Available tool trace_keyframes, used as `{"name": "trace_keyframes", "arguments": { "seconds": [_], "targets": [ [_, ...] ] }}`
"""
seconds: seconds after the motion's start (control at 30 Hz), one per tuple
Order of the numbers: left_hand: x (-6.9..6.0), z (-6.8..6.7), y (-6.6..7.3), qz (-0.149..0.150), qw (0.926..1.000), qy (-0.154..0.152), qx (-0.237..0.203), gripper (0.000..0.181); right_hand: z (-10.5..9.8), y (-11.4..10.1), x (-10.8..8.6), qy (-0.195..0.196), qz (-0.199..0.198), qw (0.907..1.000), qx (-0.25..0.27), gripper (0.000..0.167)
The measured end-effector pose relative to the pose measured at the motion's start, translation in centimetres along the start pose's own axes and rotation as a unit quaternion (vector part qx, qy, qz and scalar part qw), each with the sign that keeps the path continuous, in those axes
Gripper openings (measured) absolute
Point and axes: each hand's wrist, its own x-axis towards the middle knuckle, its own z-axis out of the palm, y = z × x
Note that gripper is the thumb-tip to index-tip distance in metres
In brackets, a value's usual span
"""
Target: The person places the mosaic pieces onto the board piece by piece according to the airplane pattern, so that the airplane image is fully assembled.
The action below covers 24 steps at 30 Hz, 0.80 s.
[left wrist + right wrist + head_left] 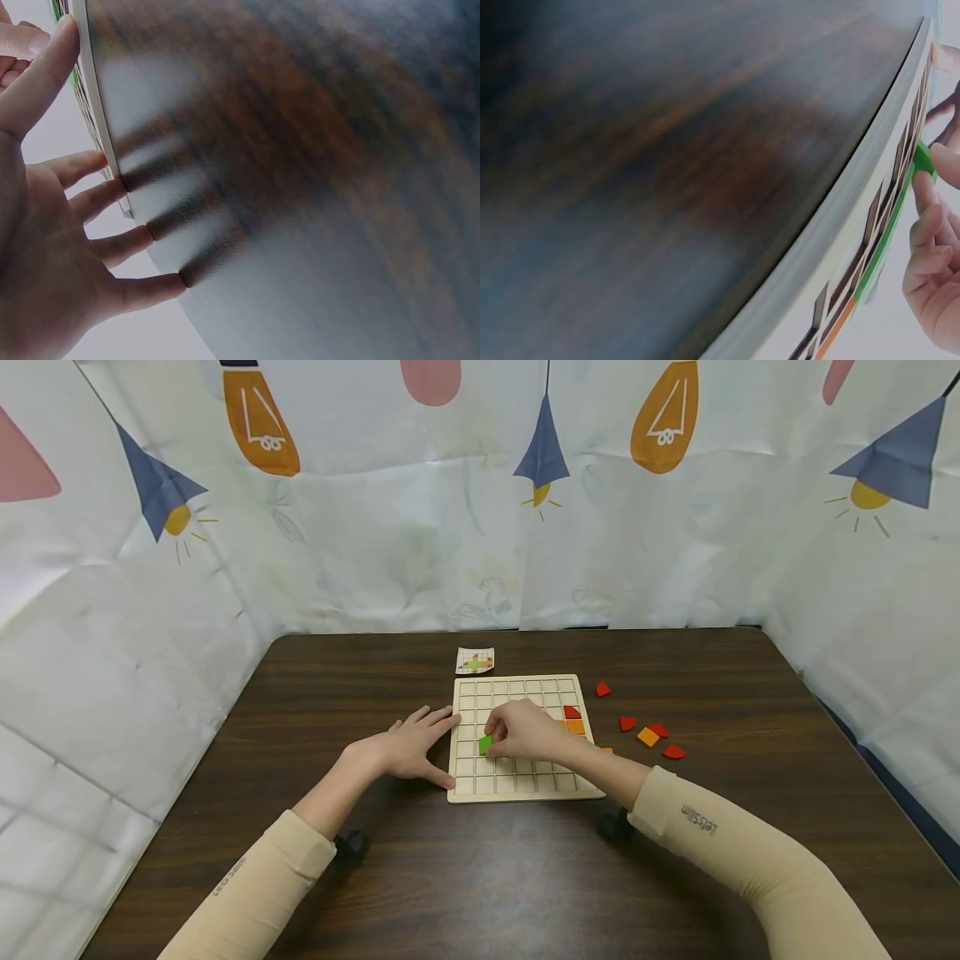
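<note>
A pale wooden grid board [517,788] lies on the dark table. My right hand [528,732] is over its middle, pinching a green piece [485,744] between thumb and finger; the right wrist view shows the green piece [923,159] tilted at the fingertips. My left hand [415,747] is spread at the board's left side, thumb and fingertips touching its edge; in the left wrist view the fingers of my left hand [71,247] are straight. A red piece [572,712] and an orange piece [576,727] lie on the board's right part. My right hand covers part of the grid.
A small patterned card [475,661] lies behind the board. Right of the board are loose red pieces [674,752] and an orange piece [648,737]. A printed white curtain [375,543] hangs behind the table [337,685].
</note>
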Motion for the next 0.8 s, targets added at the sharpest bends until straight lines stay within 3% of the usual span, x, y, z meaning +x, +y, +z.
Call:
{"name": "trace_keyframes", "arguments": {
  "seconds": [0.8],
  "targets": [
    [0.07, 0.05, 0.00, -0.002, 1.0000, -0.001, 0.001, 0.108, -0.22, -0.39, -0.09, -0.003, 0.008, 0.9998, -0.016, 0.028]
  ]
}}
